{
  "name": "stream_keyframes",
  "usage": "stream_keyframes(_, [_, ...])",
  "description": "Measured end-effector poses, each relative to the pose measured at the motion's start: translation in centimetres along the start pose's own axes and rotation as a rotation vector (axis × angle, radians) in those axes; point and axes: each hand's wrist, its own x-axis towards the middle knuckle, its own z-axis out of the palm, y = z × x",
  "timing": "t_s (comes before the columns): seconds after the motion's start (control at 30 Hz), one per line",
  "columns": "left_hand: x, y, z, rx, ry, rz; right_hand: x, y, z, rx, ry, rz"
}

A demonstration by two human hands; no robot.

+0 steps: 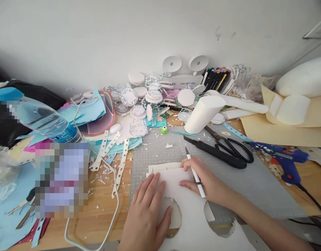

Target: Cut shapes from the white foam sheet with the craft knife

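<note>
Two hands work a white sheet on a grey cutting mat.

The left hand (147,212) lies flat, fingers spread, pressing the white sheet (186,209), which rests on the cutting mat (254,184) at the near desk edge, round holes cut from it. The right hand (204,181) pinches a white pen (195,172), its long axis running from the palm up-left, dark tip pointing away toward the wall. Bare mat lies open to the right, bordered by black scissors (225,150) and a blue glue gun (283,158). A marker box (218,78) against the wall holds coloured markers standing tilted. Paper scraps crowd the left.
</note>
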Motion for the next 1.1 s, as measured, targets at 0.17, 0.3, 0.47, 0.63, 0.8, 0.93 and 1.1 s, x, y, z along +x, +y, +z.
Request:
stream_keyframes(0.17, [0.3, 0.0, 0.5, 0.043, 0.004, -0.118, 0.2, 0.1, 0.0, -0.004, -0.002, 0.033])
stream_keyframes(0.3, [0.3, 0.0, 0.9, 0.066, 0.019, -0.156, 0.3, 0.1, 0.3, -0.037, 0.021, 0.023])
stream_keyframes(0.47, [0.3, -0.2, 1.0, 0.013, 0.057, -0.2, 0.1, 0.2, 0.9, -0.088, 0.058, -0.019])
stream_keyframes(0.63, [0.1, -0.5, 1.5, -0.058, 0.084, -0.191, 0.0, 0.2, 0.9, -0.113, 0.064, -0.041])
stream_keyframes(0.8, [0.0, -0.7, 1.8, -0.106, 0.102, -0.232, 0.3, 0.0, 0.7, -0.09, 0.082, -0.029])
stream_keyframes(0.93, [0.3, -0.8, 1.5, -0.124, 0.091, -0.24, 0.5, 0.0, 0.7, -0.092, 0.09, -0.026])
stream_keyframes(1.1, [0.7, -0.7, 1.2, -0.129, 0.075, -0.252, 0.6, 0.1, 0.8, -0.083, 0.09, -0.018])
